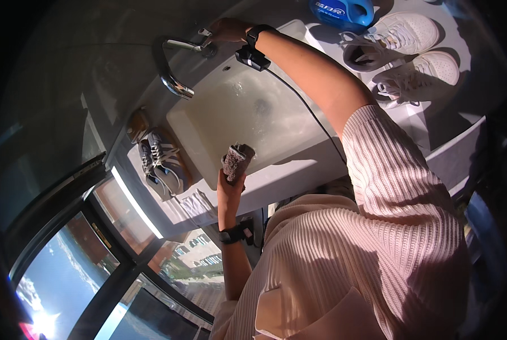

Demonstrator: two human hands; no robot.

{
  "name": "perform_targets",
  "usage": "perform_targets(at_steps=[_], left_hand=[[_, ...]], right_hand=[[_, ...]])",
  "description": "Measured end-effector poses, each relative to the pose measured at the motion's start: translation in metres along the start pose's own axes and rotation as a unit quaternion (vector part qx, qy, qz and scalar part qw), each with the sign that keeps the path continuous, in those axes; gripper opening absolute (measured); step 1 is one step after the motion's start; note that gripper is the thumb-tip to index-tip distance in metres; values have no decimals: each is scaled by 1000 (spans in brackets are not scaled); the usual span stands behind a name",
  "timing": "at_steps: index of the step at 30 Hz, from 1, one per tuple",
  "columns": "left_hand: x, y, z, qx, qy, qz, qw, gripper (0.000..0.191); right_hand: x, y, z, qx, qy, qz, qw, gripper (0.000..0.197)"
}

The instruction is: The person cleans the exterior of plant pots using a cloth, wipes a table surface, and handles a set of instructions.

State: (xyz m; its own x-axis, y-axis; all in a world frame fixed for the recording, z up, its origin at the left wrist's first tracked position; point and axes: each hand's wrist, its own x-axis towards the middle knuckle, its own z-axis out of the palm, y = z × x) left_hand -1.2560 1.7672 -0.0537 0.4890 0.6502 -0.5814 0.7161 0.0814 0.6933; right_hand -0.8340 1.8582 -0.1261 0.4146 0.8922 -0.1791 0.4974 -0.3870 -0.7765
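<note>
My left hand [229,190] holds a rolled, brown, rough-textured cloth [237,163] upright over the near edge of the white sink [198,159]. Cloudy-looking water [236,123] lies in the basin, with a dark round drain area showing through it. At the back, in shadow, my right hand [228,30] is at the lever of the chrome faucet [177,85]; how its fingers close there is unclear. The curved spout points over the basin, and no stream from it can be made out. A black band and a small cabled device are on my right wrist.
White lace-up sneakers [406,36] stand right of the sink, near a blue detergent bottle [342,12]. Left of it are grey sneakers [162,163] and a folded pale cloth [196,206] on the counter. A black cable [306,106] crosses the basin. Framed windows lie lower left.
</note>
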Motion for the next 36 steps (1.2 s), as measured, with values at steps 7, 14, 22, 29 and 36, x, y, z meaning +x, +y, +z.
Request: perform_targets(at_steps=[7, 14, 22, 29, 36], left_hand=[[3, 6, 10, -58, -125, 106, 985, 32], [-23, 53, 41, 56, -336, 237, 910, 31], [-86, 46, 97, 64, -527, 254, 808, 27], [-122, 40, 139, 61, -533, 358, 765, 18], [-167, 36, 232, 108, -406, 443, 792, 14]], right_hand=[[-207, -27, 76, 366, 146, 77, 916, 28], [-407, -100, 88, 397, 171, 107, 896, 29], [-552, -123, 117, 297, 348, 199, 867, 27], [-643, -124, 113, 340, 496, 146, 785, 28], [-751, -61, 75, 313, 475, 144, 810, 26]])
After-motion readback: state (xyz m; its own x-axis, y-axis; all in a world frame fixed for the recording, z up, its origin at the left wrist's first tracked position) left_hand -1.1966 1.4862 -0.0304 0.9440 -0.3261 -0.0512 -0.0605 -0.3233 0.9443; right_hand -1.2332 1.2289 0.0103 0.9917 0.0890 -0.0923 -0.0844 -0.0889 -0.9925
